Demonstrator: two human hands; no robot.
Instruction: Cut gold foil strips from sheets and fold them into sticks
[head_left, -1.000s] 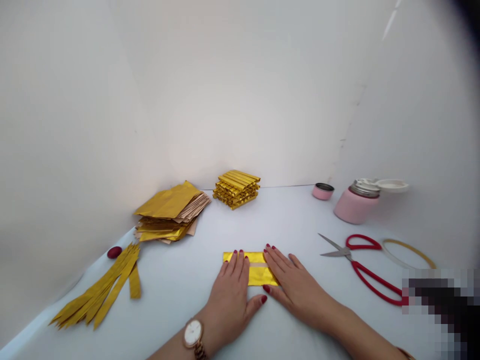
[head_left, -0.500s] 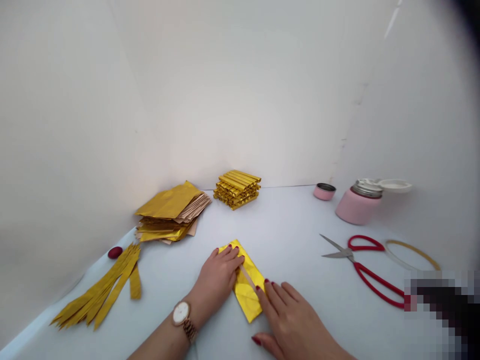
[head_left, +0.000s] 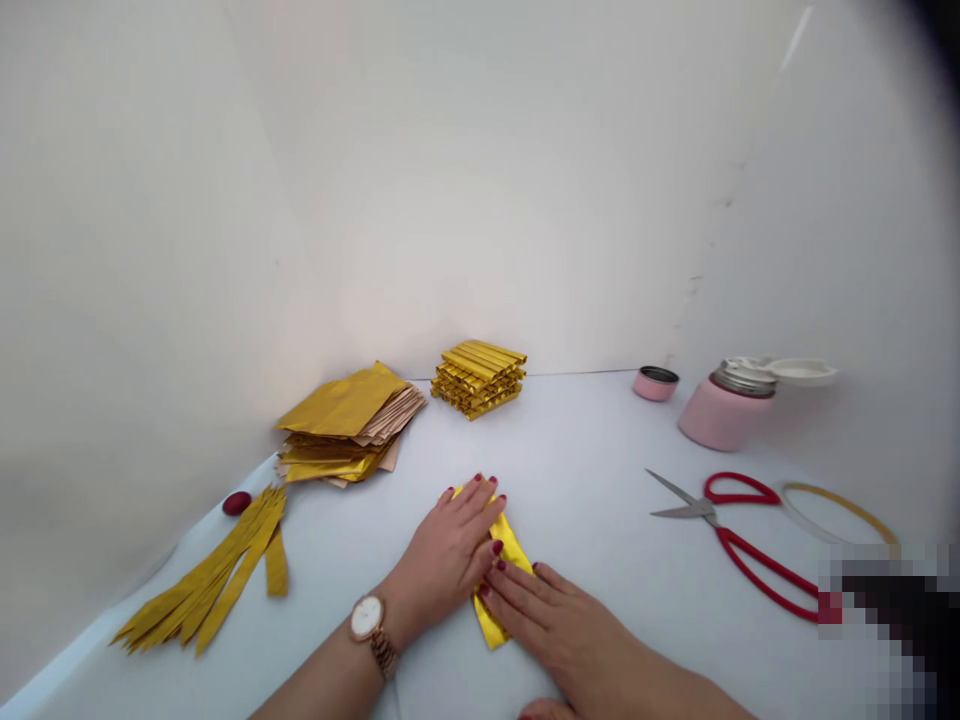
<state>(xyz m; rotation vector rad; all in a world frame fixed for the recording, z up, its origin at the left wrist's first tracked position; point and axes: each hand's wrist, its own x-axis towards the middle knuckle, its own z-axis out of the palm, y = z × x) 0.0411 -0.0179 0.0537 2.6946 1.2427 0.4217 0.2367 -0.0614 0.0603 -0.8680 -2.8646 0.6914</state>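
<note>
While the left hand [head_left: 446, 545] and right hand [head_left: 562, 625] press with fingers spread rather than gripping, the gold paper [head_left: 514, 548] lies beneath them on the worktop [head_left: 420, 645].
The left fingers cover its far end, pointing toward 1 o'clock; the right fingers bear on its near half, toward 11 o'clock, and that thumb stands apart. The step in hand looks like flattening a crease; a next press would call for even pressure and the edges kept aligned. Outward from the paper, the stacked gold tubes [head_left: 480, 378] sit at 12 o'clock, the flat gold sheets [head_left: 341, 405] at 10, the gold strips [head_left: 225, 580] at 9, and the open red-handled scissors [head_left: 765, 575] at 3.
</note>
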